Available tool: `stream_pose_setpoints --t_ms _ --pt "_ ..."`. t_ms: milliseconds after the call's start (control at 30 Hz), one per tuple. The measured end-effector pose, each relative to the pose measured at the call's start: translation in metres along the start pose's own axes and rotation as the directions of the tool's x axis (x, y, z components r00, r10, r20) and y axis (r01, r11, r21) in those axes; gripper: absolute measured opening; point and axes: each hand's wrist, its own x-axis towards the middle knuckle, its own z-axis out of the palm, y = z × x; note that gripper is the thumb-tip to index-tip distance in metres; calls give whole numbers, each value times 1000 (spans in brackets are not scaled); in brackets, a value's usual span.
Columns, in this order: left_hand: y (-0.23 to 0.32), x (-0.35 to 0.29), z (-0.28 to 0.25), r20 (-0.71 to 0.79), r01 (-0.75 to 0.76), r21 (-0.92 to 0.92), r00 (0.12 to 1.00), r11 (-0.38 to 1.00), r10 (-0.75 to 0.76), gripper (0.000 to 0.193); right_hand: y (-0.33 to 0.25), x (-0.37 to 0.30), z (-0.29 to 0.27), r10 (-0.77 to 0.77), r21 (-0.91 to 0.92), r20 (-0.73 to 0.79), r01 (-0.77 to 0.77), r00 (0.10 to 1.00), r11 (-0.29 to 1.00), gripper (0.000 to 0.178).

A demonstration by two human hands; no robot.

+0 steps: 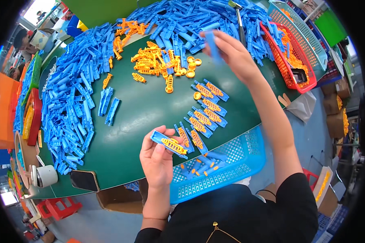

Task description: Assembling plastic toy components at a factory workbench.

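Hands work over a dark green round table (138, 117): the left hand (158, 160) pinches a flat blue plastic strip fitted with an orange ridged insert (169, 143) above a blue mesh basket (239, 162), while the right hand (231, 52) grips a bare blue plastic strip (211, 44) over the far heap of blue strips (182, 20).
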Motion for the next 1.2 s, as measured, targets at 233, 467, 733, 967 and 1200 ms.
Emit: stream_pose_setpoints --t_ms 233,467,733,967,1200 --pt "-5 1 8 -16 52 55 999 997 -51 45 49 -110 -30 -185 -804 -227 -77 956 589 30" --pt "-6 7 13 59 48 -6 997 999 -47 41 47 -113 -45 0 -410 -468 -217 884 886 22" --pt "-8 4 2 14 72 21 997 997 -73 42 34 -153 -35 -207 -964 -138 -84 969 252 34" --pt "-8 2 -1 18 84 16 996 996 -85 41 33 -181 -24 -249 -912 -122 -10 961 410 36" --pt "-11 -14 11 65 21 133 997 991 -29 40 -38 -162 70 12 -45 -51 -15 999 999 30"
